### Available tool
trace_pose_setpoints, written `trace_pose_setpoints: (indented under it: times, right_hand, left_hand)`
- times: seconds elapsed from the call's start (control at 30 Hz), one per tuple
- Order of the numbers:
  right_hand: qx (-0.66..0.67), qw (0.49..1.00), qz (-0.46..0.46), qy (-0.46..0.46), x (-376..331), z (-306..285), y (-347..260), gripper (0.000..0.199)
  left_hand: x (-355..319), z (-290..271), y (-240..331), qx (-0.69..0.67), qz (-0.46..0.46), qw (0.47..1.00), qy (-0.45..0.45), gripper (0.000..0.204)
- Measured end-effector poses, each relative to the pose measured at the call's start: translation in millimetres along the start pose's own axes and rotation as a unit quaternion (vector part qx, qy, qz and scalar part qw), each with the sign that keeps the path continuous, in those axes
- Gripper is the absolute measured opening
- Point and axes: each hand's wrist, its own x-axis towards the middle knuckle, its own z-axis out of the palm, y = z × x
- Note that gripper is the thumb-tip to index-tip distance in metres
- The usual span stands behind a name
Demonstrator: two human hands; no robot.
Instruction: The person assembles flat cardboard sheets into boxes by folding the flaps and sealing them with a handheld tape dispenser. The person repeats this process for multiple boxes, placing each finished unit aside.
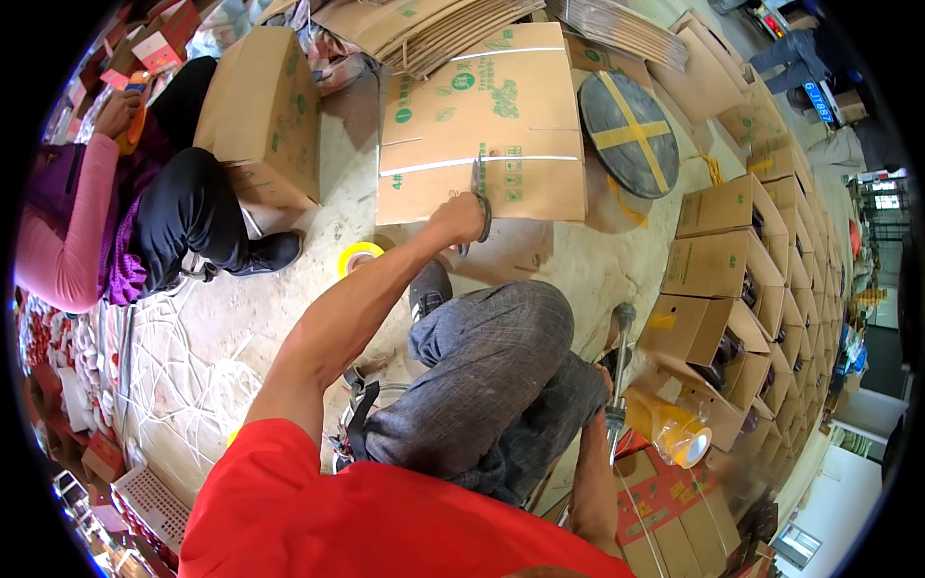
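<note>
Left hand (462,217) closes around a metal cutter (479,193), its blade touching the flat cardboard box (482,125) lying on the floor at twelve o'clock. Right hand (607,380), at four o'clock beside the knee, is mostly hidden; I cannot tell its grip. A yellow tape roll (359,256) lies at ten o'clock.

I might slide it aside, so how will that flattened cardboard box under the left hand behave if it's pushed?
The flattened cardboard box lies flat on the floor, so it would probably slide rather than tip. It looks thin, likely light, and may bend along its creases. The left hand rests at its near edge.
</note>
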Motion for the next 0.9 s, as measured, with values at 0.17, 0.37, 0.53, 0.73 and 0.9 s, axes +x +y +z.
trace_pose_setpoints:
  times: [0.17,0.37,0.53,0.73,0.9]
  right_hand:
    - [0.082,0.996,0.017,-0.038,1,21,-6,0.016]
    - [0.084,0.996,-0.014,-0.012,4,20,4,0.018]
    - [0.047,0.998,-0.049,-0.001,1,24,7,0.021]
    - [-0.075,0.994,-0.082,-0.014,11,15,11,0.022]
    - [-0.268,0.942,-0.2,-0.025,4,34,2,0.02]
  left_hand:
    - [-21,-43,22,-0.056,-0.118,0.986,-0.1,0.033]
    - [-22,3,-11,0.021,-0.058,0.998,-0.011,0.037]
    - [-27,0,-2,0.032,-0.091,0.995,0.001,0.036]
    - [2,-8,0,0.094,-0.064,0.993,-0.038,0.036]
    - [11,-22,-1,0.089,-0.089,0.992,-0.009,0.038]
